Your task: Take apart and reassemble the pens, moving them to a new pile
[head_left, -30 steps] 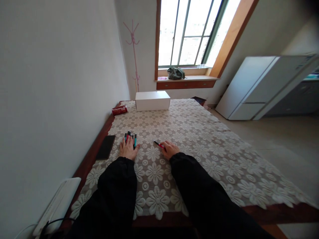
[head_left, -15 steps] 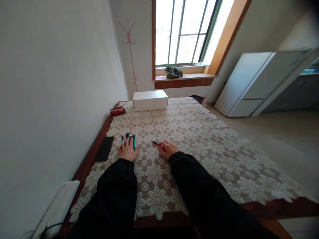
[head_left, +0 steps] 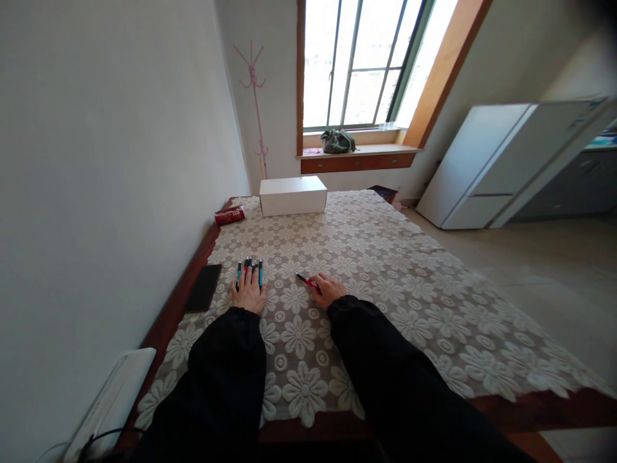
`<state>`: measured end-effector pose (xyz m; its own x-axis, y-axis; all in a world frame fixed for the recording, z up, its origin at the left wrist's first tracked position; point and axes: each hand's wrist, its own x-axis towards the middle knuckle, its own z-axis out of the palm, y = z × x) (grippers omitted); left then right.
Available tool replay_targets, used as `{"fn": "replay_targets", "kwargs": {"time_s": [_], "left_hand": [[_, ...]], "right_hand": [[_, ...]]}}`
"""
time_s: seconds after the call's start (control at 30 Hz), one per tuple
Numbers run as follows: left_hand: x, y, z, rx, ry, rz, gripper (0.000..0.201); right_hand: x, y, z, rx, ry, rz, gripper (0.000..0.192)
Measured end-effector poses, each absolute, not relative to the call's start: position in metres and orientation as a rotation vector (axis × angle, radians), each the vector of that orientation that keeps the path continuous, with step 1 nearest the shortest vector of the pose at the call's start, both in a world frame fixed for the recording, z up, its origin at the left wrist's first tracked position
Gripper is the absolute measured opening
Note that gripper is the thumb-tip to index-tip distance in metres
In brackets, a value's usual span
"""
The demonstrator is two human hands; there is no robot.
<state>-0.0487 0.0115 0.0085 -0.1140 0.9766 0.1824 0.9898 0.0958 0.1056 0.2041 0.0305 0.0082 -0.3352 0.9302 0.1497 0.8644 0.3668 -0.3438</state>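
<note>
A plain white wall (head_left: pixel 106 161) fills the left of the frame. At top centre, a tall window (head_left: pixel 359 61) with a wooden frame lets in bright daylight over a wooden sill (head_left: pixel 359 154). A pink coat stand (head_left: pixel 254 103) leans in the corner. A white fridge (head_left: pixel 501 164) stands at right on the pale floor (head_left: pixel 544 283).

Four pens (head_left: pixel 249 270) lie grouped, one red pen (head_left: pixel 305 280) apart, with one white box (head_left: pixel 293 195), one dark tablet (head_left: pixel 204 287) and one red packet (head_left: pixel 230 215).

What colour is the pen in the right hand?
Red, with a dark tip; the pen in the right hand shows in the head view.
</note>
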Motion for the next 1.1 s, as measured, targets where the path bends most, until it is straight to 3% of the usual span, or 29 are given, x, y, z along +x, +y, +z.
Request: {"fn": "replay_targets", "kwargs": {"time_s": [1.1], "left_hand": [[-0.057,0.007,0.007,-2.016,-2.246,-0.365,0.065]], "right_hand": [[0.204,0.029,0.009,-1.586,-2.303,0.287,0.029]]}}
